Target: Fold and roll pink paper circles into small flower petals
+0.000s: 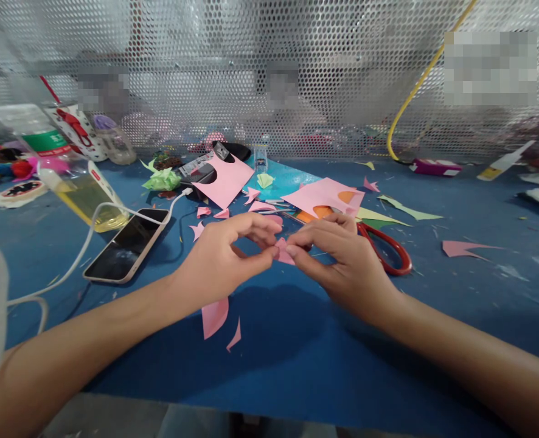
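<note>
A small piece of pink paper (286,255) is pinched between my two hands, above the blue table. My left hand (226,249) grips its left side between thumb and fingertips. From the other side, the thumb and forefinger of my right hand (342,258) press on it, and part of the paper is hidden by the fingers. Red-handled scissors (399,267) lie just beyond my right hand, their blades mostly covered. A curved pink paper piece (215,317) and a thin pink sliver (235,336) rest below my left hand.
A phone (126,246) with a white cable (84,243) lies at left, beside a tilted bottle of yellowish liquid (89,201). Cut pink sheets (228,179) and several scraps cover the middle. A perforated metal screen (233,36) stands behind the table, with a glue bottle (502,164) at right.
</note>
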A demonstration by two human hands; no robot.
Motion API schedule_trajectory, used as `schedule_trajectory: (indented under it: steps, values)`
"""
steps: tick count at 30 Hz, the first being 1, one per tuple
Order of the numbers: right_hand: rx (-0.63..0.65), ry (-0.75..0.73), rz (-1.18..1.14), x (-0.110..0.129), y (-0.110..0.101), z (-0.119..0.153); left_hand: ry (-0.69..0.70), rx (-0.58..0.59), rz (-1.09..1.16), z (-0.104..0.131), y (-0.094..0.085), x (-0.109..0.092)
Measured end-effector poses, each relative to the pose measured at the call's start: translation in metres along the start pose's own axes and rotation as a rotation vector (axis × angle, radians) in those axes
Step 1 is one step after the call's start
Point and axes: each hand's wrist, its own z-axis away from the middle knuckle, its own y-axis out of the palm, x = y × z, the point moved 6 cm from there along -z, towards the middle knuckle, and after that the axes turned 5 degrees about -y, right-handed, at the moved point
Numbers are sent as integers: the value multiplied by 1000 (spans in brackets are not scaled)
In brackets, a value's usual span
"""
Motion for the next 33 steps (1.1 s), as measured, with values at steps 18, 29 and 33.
schedule_trajectory:
  steps: [18, 29, 33]
  values:
    - [34, -64, 104, 4, 0, 0, -89, 18, 0, -1, 0, 3]
    - [43, -63, 26, 7, 0, 0, -103, 85, -29, -2, 4, 7]
    - [-70, 57, -88, -9, -7, 1, 1, 131, -12, -6, 4, 5]
